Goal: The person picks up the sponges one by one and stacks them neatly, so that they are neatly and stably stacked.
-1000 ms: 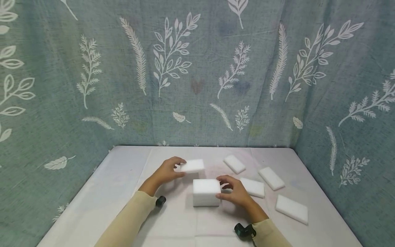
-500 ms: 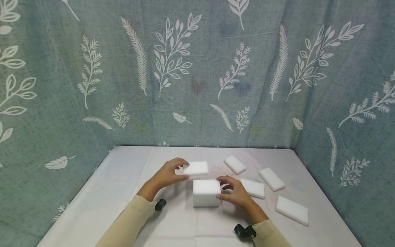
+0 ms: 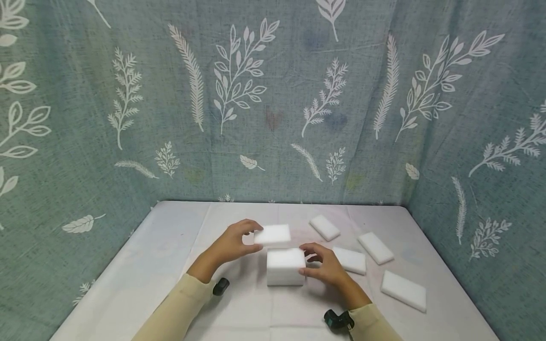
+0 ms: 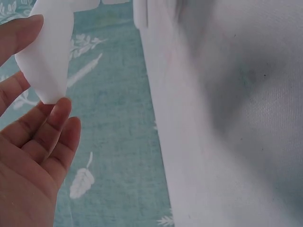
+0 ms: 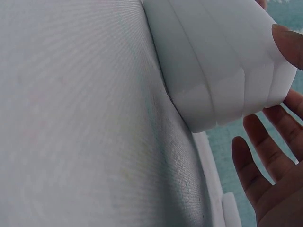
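Observation:
In the head view, my left hand (image 3: 232, 244) pinches one end of a white foam sponge block (image 3: 275, 234), held up off the table just behind the stack. The left wrist view has that sponge (image 4: 49, 56) between thumb and fingertips of the left hand (image 4: 33, 161). A neat stack of white sponges (image 3: 285, 273) stands mid-table. My right hand (image 3: 325, 266) grips its right side, thumb at the near side and fingers at the far one. Several layers of the stack (image 5: 208, 56) show in the right wrist view, with the right hand's (image 5: 279, 175) thumb and some fingertips against the upper ones.
Loose white sponges lie flat to the right: one at the back (image 3: 324, 227), one beside the right hand (image 3: 350, 260), one farther right (image 3: 376, 247) and one nearest the right edge (image 3: 403, 290). A patterned curtain (image 3: 273, 94) surrounds the white-covered table (image 3: 141, 279).
My left hand has carried its sponge rightward and slightly toward me, to just behind the stack. The right hand and the stack have stayed in place.

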